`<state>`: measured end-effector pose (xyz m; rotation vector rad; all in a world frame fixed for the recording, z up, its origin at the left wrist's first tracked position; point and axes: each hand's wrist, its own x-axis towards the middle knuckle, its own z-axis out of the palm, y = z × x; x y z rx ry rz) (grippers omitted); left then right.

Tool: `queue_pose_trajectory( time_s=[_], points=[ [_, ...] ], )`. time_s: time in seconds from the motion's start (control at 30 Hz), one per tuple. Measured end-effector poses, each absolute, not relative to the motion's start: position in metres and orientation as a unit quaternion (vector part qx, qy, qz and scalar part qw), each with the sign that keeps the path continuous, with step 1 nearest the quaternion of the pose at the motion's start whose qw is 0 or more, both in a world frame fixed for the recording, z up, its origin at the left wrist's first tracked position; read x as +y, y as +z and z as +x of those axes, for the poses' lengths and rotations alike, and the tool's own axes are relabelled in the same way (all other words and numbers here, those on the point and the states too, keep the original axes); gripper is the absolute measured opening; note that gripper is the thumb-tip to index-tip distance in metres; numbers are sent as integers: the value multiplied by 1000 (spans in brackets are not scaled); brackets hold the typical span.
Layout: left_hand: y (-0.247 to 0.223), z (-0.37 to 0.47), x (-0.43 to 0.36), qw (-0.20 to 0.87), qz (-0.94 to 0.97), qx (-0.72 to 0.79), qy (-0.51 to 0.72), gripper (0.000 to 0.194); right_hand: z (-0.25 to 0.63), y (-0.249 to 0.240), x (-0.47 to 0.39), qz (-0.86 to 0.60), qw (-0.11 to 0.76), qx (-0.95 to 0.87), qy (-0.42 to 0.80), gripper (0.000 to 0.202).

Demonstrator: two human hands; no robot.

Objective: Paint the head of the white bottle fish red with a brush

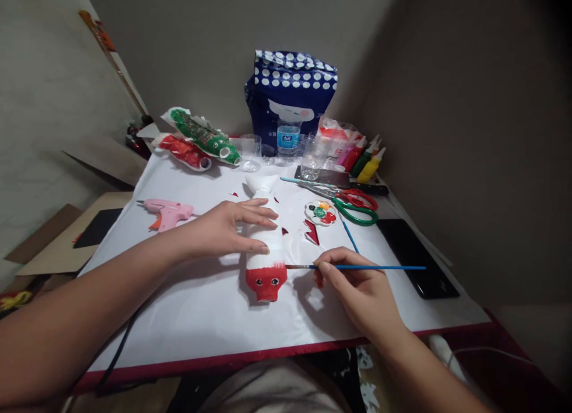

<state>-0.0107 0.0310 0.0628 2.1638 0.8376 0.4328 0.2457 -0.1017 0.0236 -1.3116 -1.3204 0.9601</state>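
Note:
A white fish-shaped piece [264,246] lies on the white-covered table, its tail away from me and its red head with two painted eyes toward me. My left hand [232,227] rests over its body from the left, fingers spread, thumb and fingertips on the white surface. In my right hand [353,285] a thin blue paintbrush [379,267] is pinched between thumb and fingers. The brush tip points left and meets the right edge of the fish, just above the red part. Right of the fish stands a flower-shaped palette [320,213] with several paint colours.
A pink glue gun [167,214] lies left. Green and red fish [203,136] sit at the back left. Behind are a blue bag [290,97], a bottle [288,142] and cups. Scissors [355,209], paint bottles [370,167] and a black phone [417,258] are right.

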Motion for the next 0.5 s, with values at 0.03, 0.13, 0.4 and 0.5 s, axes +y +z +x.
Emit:
queue_pose_trajectory(
  time_s=[0.03, 0.13, 0.4, 0.5],
  points=[
    [62, -11, 31, 382, 847, 329, 169, 45, 245, 22, -101, -549, 493, -545, 397, 21],
    [60, -11, 30, 385, 845, 330, 169, 46, 245, 16, -102, -553, 505, -542, 380, 21],
    [59, -11, 31, 388, 843, 334, 166, 48, 243, 20, -105, -546, 507, -553, 371, 20],
    [59, -12, 31, 385, 844, 335, 163, 49, 241, 20, -105, -533, 507, -563, 377, 20]
  ],
)
